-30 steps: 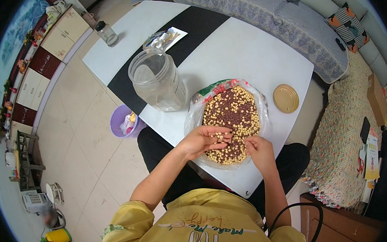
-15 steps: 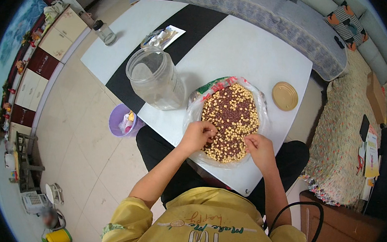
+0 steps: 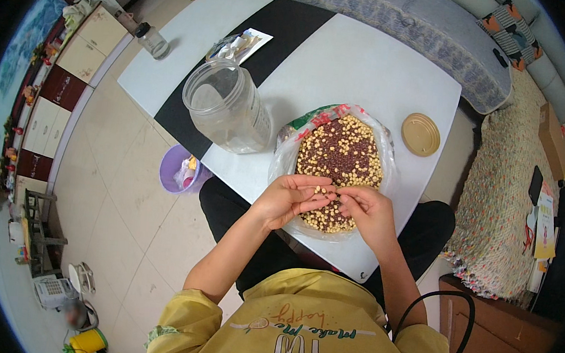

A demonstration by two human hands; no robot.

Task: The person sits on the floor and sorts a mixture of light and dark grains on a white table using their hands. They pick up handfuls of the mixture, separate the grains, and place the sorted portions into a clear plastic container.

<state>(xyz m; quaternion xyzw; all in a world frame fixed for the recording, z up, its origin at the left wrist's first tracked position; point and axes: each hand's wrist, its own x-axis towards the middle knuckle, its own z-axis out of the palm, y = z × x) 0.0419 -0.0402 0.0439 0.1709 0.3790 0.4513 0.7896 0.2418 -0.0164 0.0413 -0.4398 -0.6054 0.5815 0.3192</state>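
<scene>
An opened plastic bag (image 3: 281,156) lies on the table, full of mixed yellow soybeans (image 3: 371,158) and small dark red beans (image 3: 328,147). Over the near half of the bag, my left hand (image 3: 287,202) is turned palm up and cupped, with a few soybeans lying on its fingers. My right hand (image 3: 371,213) meets it from the right, thumb and forefinger pinched together at the left fingertips. Whatever sits in that pinch is too small to make out. A large clear plastic jar (image 3: 227,116) stands left of the bag, and its gold lid (image 3: 421,134) lies to the right.
The white table (image 3: 384,65) has a black stripe carrying an opened packet (image 3: 243,46). A lidded bottle (image 3: 152,41) stands at its far left. On the floor beside the table is a purple bin (image 3: 178,168). A grey sofa (image 3: 400,26) runs along the far side.
Both hands have lifted from the beans and come together above the bag. The left hand has turned palm up with soybeans on it; the right has moved left to its fingertips.
</scene>
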